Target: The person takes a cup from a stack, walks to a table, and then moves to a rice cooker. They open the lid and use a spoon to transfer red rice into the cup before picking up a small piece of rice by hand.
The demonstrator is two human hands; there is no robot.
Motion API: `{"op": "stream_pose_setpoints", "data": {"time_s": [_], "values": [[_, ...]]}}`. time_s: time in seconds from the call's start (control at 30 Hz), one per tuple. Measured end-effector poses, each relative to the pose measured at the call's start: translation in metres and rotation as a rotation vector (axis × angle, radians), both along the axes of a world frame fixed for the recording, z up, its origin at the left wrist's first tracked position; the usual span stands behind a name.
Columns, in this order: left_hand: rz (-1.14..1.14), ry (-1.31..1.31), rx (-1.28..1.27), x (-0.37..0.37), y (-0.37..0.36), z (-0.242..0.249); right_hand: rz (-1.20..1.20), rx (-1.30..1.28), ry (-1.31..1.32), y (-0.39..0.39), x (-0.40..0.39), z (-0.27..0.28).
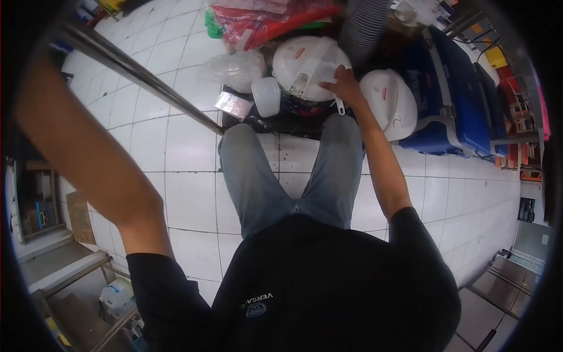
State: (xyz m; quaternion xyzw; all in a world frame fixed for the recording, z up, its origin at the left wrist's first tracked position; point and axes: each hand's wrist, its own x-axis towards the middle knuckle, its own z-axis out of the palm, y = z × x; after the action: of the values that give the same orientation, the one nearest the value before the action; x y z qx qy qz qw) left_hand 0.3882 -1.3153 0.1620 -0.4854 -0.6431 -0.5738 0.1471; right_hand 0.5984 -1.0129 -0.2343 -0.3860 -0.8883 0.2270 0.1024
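Note:
Just past my knees lies a white rounded lid or helmet-like shell (305, 61) with a small red label. My right hand (345, 87) is at its right side, fingers partly spread, with a white handle-like piece (340, 107) just below it. Whether the fingers hold anything is too small to tell. A second white rounded shell (388, 102) is right of my wrist. Left of the first are a white plastic container (266, 97) and a clear plastic-wrapped item (237, 67). My left arm reaches up at the left edge, its hand out of view.
A metal pole (146, 79) slants down to my left knee. Blue cases (451, 88) stand at the right, and a grey corrugated hose (365, 29) is at the top. Red plastic packaging (264, 20) lies beyond the shells. Shelving (76, 264) is at the lower left.

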Motion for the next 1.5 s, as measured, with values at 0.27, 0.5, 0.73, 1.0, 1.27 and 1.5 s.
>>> {"op": "stream_pose_setpoints", "data": {"time_s": [0.27, 0.5, 0.73, 1.0, 1.27, 1.5], "values": [[-0.076, 0.044, -0.049, 0.012, -0.004, 0.034, 0.13, 0.25, -0.075, 0.046, -0.016, -0.102], [-0.086, -0.064, -0.047, -0.022, -0.001, 0.038, -0.119, -0.075, 0.049, 0.018, -0.004, -0.023], [-0.105, -0.049, 0.101, 0.01, 0.008, 0.013, -0.257, -0.04, -0.036, -0.006, -0.017, -0.004], [-0.282, -0.039, 0.156, 0.008, 0.007, 0.011, -0.232, -0.095, -0.059, 0.025, -0.007, -0.027], [-0.158, 0.058, 0.085, 0.002, 0.008, 0.013, -0.488, -0.626, 0.688, -0.071, -0.024, 0.028], [-0.071, 0.147, 0.008, 0.006, 0.001, 0.023, -0.433, -0.574, 0.631, -0.006, -0.074, 0.022]]}}
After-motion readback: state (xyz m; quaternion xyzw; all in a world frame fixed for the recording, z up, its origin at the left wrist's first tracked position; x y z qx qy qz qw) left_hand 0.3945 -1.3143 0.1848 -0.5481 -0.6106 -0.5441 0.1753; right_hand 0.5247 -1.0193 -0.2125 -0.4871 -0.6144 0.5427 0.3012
